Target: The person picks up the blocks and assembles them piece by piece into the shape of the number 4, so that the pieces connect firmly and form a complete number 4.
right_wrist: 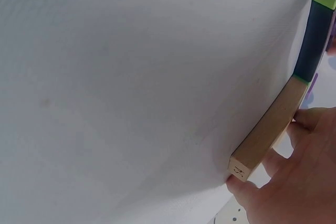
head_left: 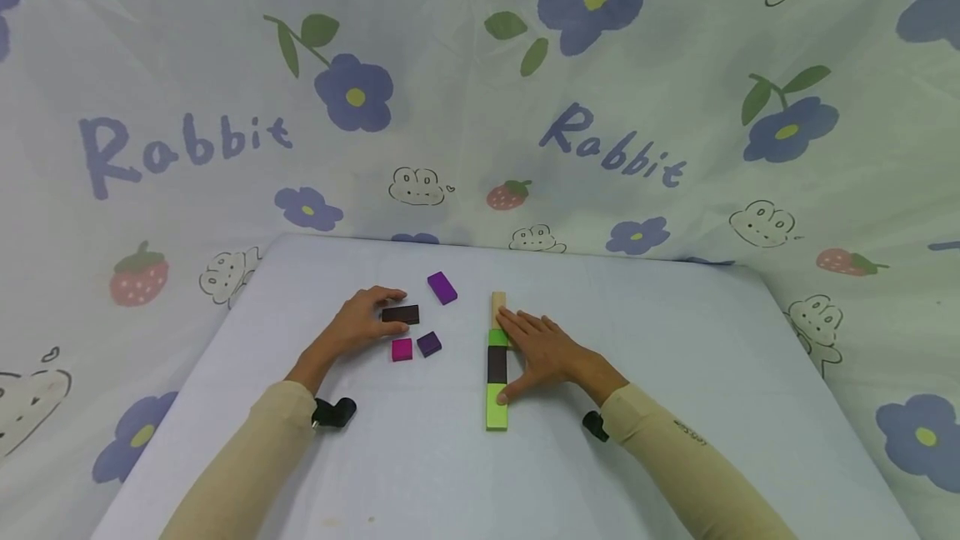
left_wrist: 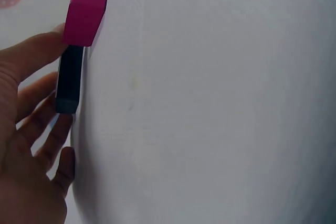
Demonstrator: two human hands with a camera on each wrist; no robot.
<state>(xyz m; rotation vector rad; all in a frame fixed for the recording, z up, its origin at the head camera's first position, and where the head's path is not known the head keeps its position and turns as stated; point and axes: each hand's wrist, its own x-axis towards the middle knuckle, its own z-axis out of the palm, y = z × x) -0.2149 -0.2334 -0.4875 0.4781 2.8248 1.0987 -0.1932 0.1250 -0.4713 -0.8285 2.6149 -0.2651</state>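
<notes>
In the head view my left hand (head_left: 362,323) arches around a dark brown block (head_left: 408,315), thumb along its near edge and fingers past its far edge, with a small gap there. A pink block (head_left: 402,349) and a dark purple block (head_left: 429,344) lie just nearer. Spread out, my right hand (head_left: 546,350) rests along a straight row of blocks. Its fingers touch the wooden block (head_left: 498,300) and its thumb the lime block (head_left: 497,417). Between those sit a green block (head_left: 497,337) and a brown block (head_left: 497,365). The wooden block's end carries a mark in the right wrist view.
A bright purple block (head_left: 442,288) lies beyond the left hand. Everything rests on a white-covered table (head_left: 675,315). A printed curtain (head_left: 465,132) hangs behind it.
</notes>
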